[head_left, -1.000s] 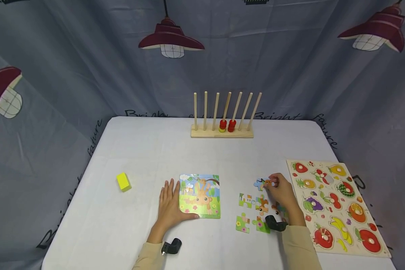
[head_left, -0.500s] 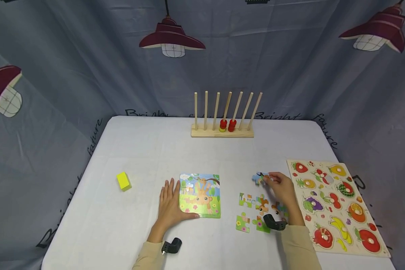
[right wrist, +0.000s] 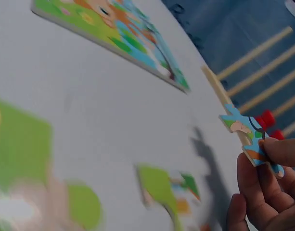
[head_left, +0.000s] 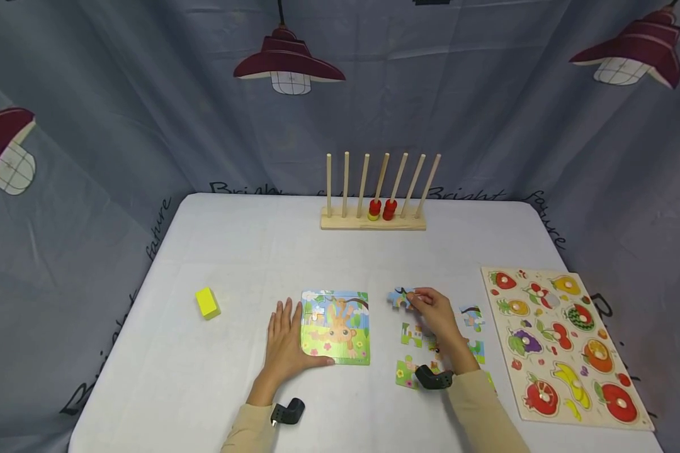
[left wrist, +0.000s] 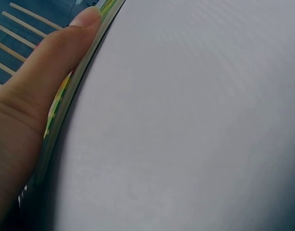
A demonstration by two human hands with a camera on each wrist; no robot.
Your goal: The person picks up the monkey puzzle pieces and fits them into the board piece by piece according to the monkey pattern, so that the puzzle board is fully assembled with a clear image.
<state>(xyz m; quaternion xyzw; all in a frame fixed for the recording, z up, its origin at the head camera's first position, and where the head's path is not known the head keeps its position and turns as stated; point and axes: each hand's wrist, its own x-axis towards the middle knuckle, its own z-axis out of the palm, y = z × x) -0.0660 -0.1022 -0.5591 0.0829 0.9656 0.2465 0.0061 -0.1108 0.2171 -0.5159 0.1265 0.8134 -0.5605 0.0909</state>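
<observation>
The square picture board (head_left: 340, 327) lies flat, a printed animal on it. My left hand (head_left: 286, 352) rests at its left edge, fingers straight, the thumb along the near edge; in the left wrist view the thumb (left wrist: 56, 57) lies against the board's rim. Between thumb and fingers my right hand (head_left: 439, 318) pinches a blue puzzle piece (head_left: 400, 297), to the right of the board. The right wrist view shows that piece (right wrist: 246, 132) held above the table, over its shadow. Loose pieces (head_left: 411, 335) lie below and right of the right hand, some partly hidden by the arm.
A wooden fruit board (head_left: 566, 352) lies at the right. At the back stands a peg rack (head_left: 374, 223) with red and yellow rings on two pegs. A yellow block (head_left: 208, 304) sits at the left on the white table (head_left: 249, 245).
My right hand has moved left with the blue piece, toward the picture board, uncovering a loose piece behind it at the right. The left hand has stayed in place.
</observation>
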